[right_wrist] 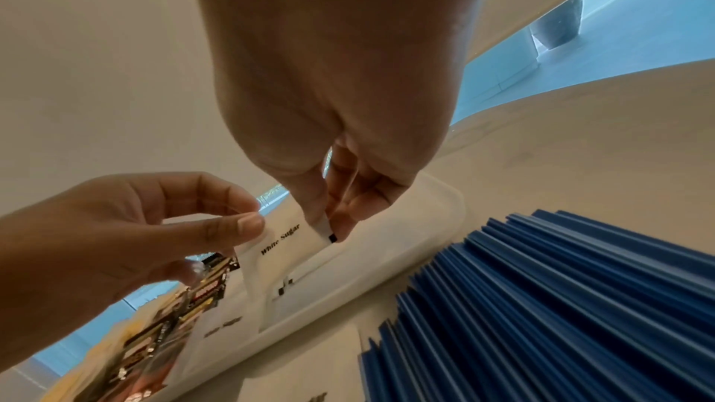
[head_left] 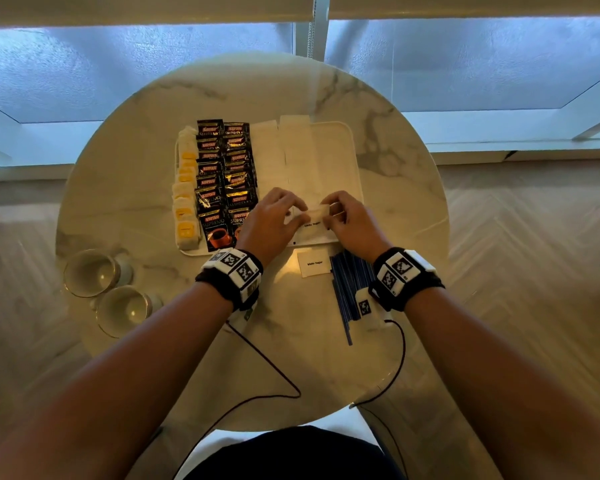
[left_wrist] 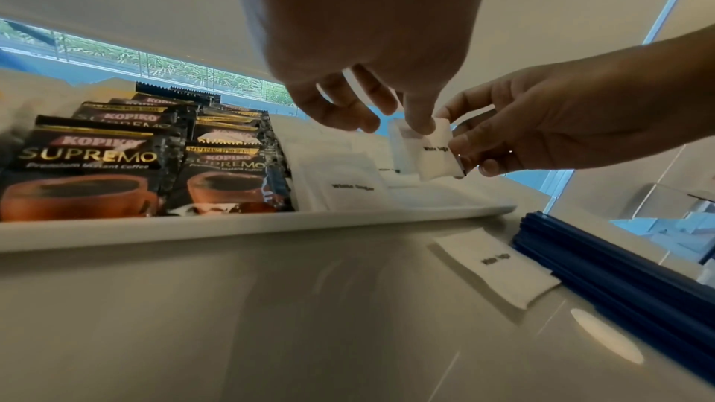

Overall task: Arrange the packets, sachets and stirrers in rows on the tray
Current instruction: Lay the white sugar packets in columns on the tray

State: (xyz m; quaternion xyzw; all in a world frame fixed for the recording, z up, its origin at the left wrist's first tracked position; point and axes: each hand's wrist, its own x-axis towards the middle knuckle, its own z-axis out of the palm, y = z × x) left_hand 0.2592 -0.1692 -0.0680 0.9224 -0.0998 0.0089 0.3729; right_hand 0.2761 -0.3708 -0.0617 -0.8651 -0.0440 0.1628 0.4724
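Note:
Both hands hold one white sugar sachet [head_left: 315, 214] [left_wrist: 437, 152] [right_wrist: 286, 243] just above the front of the white tray [head_left: 352, 140]. My left hand [head_left: 274, 220] [left_wrist: 410, 121] pinches its left end and my right hand [head_left: 350, 220] [right_wrist: 329, 220] pinches its right end. The tray holds a column of yellow and white sachets [head_left: 186, 188], two columns of dark coffee packets [head_left: 227, 178] [left_wrist: 154, 158] and columns of white sugar sachets [head_left: 284, 157]. Another sugar sachet [head_left: 313, 264] [left_wrist: 495, 265] lies on the table before the tray. Beside it lies a bundle of blue stirrers [head_left: 349, 289] [right_wrist: 561, 301].
Two glass cups [head_left: 90, 271] [head_left: 125, 308] stand at the front left of the round marble table [head_left: 136, 133]. Thin cables [head_left: 267, 362] run from both wristbands across the table's front. The tray's right strip [head_left: 340, 161] is bare.

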